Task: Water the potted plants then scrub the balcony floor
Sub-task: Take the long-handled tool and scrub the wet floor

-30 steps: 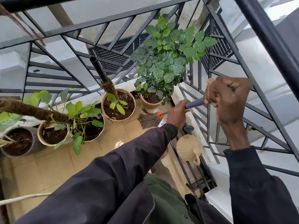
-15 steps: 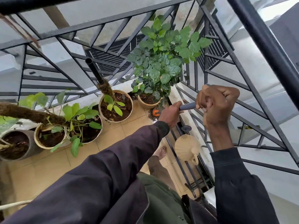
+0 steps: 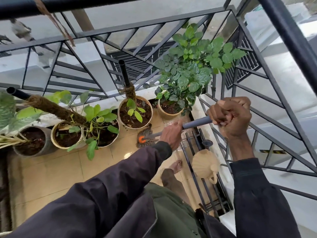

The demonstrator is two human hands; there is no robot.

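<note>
Hands: 2, both on the mop. Left hand [image 3: 171,134] grips the grey handle [image 3: 197,122] low down, fingers wrapped round it. Right hand [image 3: 229,115] is clenched round the upper end of the same handle, higher and nearer the right-side railing [image 3: 274,93].

Mop: 1. The handle slants down and left from my right hand through my left. The mop head [image 3: 145,133], with its orange collar [image 3: 141,139], lies on the floor [image 3: 51,169], just in front of pot 4 and just ahead of my left hand. The tiles beside it look wet and shiny.

Pots: 5, in a row along the far edge of the floor. From the left:
- pot 1 [image 3: 42,148], grey
- pot 2 [image 3: 53,138], cream
- pot 3 [image 3: 109,143], white, with broad leaves
- pot 4 [image 3: 119,109], cream
- pot 5 [image 3: 169,115], tan, with a bushy plant in the corner

Moss poles: 2. One [image 3: 54,109] leans far left over pots 1 to 3. The other [image 3: 125,78] stands in pot 4.

Watering can [image 3: 204,162]: 1, tan, at the right edge, below my hands.

Foot [image 3: 176,166]: 1 visible, bare, on the tiles.
</note>
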